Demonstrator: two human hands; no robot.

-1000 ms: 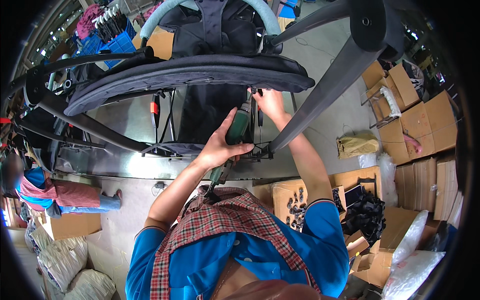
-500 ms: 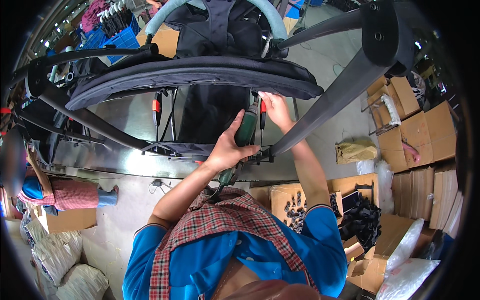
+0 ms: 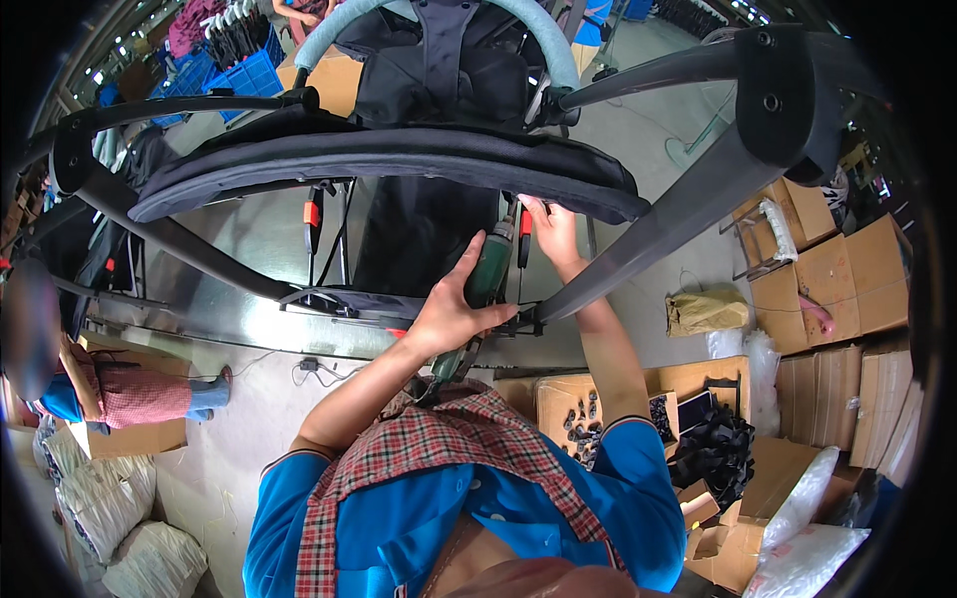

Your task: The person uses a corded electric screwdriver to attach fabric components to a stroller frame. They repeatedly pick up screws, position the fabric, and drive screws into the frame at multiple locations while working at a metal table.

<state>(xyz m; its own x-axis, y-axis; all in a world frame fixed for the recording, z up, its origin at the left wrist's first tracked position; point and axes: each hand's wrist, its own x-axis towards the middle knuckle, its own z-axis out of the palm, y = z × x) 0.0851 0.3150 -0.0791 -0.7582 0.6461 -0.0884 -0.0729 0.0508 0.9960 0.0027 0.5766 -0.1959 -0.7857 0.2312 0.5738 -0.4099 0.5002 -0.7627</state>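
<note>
My left hand (image 3: pixel 446 314) is wrapped around a green power screwdriver (image 3: pixel 487 271), its fingers along the body and its nose pointing away from me. The tool's tip reaches the underside of a black padded fabric edge (image 3: pixel 389 164) on a stroller. Beside that tip, my right hand (image 3: pixel 555 234) has its thumb and fingers pinched together against the stroller. What they pinch is hidden under the fabric. A red-and-black part (image 3: pixel 525 225) stands between the tool and my right hand, with a matching red part (image 3: pixel 312 212) further left. Dark stroller tubes (image 3: pixel 658 214) slope down on both sides.
The stroller rests on a shiny metal table (image 3: pixel 239 299). At lower right, a cardboard box (image 3: pixel 558 391) bears small black parts beside black straps (image 3: pixel 718 453). More cartons (image 3: pixel 837 279) stand at right. A co-worker in a checked apron (image 3: pixel 145 387) is at left, above white sacks (image 3: pixel 105 498).
The view has shifted slightly. Both hands keep their places at the stroller, and the screwdriver's tip stays under the fabric edge. The co-worker at left has moved a little.
</note>
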